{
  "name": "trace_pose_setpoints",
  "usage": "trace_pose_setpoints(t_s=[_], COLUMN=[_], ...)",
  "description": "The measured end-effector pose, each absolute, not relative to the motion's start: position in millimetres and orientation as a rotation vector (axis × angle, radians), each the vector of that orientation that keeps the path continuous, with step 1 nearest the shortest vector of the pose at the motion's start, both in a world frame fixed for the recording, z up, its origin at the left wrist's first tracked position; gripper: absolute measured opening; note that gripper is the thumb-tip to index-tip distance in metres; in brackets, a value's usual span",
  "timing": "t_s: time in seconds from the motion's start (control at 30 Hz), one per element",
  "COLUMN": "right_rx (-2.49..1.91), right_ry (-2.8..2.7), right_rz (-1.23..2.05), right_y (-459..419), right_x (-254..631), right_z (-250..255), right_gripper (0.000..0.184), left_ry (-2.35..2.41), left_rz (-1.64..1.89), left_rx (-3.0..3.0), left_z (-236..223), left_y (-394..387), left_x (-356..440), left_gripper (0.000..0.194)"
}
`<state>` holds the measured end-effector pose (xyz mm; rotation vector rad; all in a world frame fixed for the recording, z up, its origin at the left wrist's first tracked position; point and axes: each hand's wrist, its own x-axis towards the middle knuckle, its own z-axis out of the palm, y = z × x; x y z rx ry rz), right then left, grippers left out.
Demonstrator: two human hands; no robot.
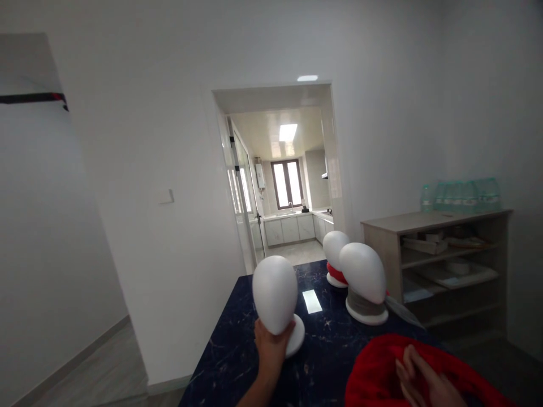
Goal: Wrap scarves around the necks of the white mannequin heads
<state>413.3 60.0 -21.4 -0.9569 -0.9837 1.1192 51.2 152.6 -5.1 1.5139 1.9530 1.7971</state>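
Left hand (pixel 271 345) fingers grip the near foam head (pixel 275 294); right hand (pixel 422 380) clutches red cloth (pixel 382 362); a careless tug could topple the head

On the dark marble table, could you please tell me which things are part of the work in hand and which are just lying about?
In hand:
- bare foam head, gripped at the neck by the left hand
- red cloth, held by the right hand

Lying about:
- two other foam heads, already wrapped at the neck
- shelf unit
- green containers
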Motion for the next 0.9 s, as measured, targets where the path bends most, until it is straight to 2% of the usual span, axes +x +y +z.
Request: trace_pose_setpoints(t_s=[0.07, 0.13, 0.3, 0.43, 0.6, 0.67, 0.8, 0.83, 0.9], right_rx=[-0.83, -0.586, -0.354, -0.315, -0.253, -0.198, -0.059, -0.026, 0.021], right_ry=[-0.932, -0.874, -1.173, -1.546, -1.756, -1.794, -1.886, -1.925, -2.024], right_rz=[1.199, 1.364, 1.689, 1.95, 2.125, 2.164, 2.231, 2.248, 2.284], right_y=[58, 56, 63, 85, 105, 107, 106, 105, 102], right_x=[427, 447, 494, 485, 448, 441, 422, 414, 395], right_z=[11, 52, 141, 166, 163, 159, 158, 160, 166], right_gripper=[0.053, 0.05, 0.051, 0.051, 0.049, 0.048, 0.044, 0.043, 0.041], left_ry=[1.975, 2.011, 2.127, 2.2, 2.104, 2.059, 1.715, 1.541, 1.234], left_rz=[1.73, 1.65, 1.533, 1.488, 1.487, 1.579, 1.951, 1.926, 1.527], left_rx=[1.624, 1.682, 1.726, 1.669, 1.58, 1.543, 1.523, 1.53, 1.513], left_z=[-26, -38, -41, -48, -61, -49, 26, 50, 93], left_y=[141, 129, 112, 110, 96, 78, 29, 18, 5], left_x=[74, 95, 125, 130, 103, 81, 57, 60, 76], left_gripper=[0.079, 0.084, 0.079, 0.089, 0.117, 0.112, 0.07, 0.062, 0.06])
